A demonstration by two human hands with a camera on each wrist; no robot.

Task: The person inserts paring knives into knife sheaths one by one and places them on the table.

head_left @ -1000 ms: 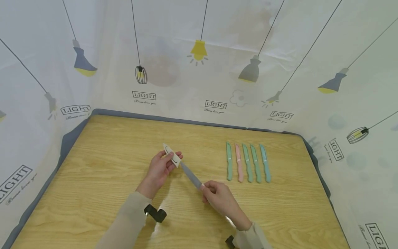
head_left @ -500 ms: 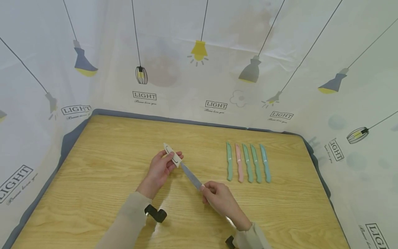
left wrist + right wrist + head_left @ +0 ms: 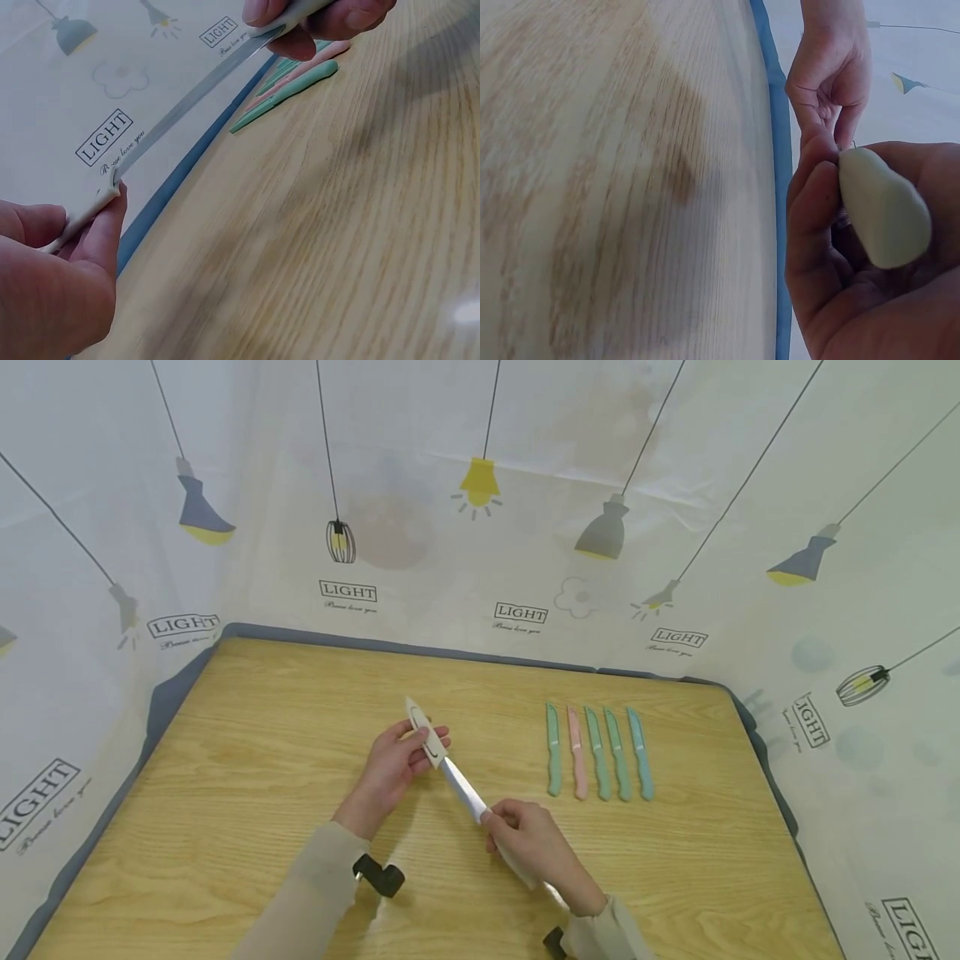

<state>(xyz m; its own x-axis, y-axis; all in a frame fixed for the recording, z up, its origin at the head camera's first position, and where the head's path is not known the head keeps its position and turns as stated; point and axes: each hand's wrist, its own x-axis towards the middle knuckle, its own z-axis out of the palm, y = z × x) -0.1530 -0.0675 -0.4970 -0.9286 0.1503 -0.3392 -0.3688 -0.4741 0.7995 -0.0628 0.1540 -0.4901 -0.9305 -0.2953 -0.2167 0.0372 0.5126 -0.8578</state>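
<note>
A cream knife sheath [image 3: 426, 733] is pinched between the thumb and fingers of my left hand [image 3: 390, 768], its pointed end facing away. My right hand [image 3: 528, 839] grips the pale handle [image 3: 885, 210] of a knife. The bare blade [image 3: 465, 789] slants across the gap between my hands, and its tip sits right at the sheath's mouth [image 3: 114, 184]. In the left wrist view most of the blade shows uncovered. Both hands are above the wooden table [image 3: 247, 827].
Right of my hands lies a row of several sheathed knives: green ones [image 3: 553, 752], a pink one [image 3: 576, 753] and a blue one [image 3: 640, 753]. A lamp-printed cloth [image 3: 435, 568] hangs behind and beside the table.
My left hand has shifted slightly right and away with the sheath. The knife has turned a little with my right hand, so its blade now shines brighter.
</note>
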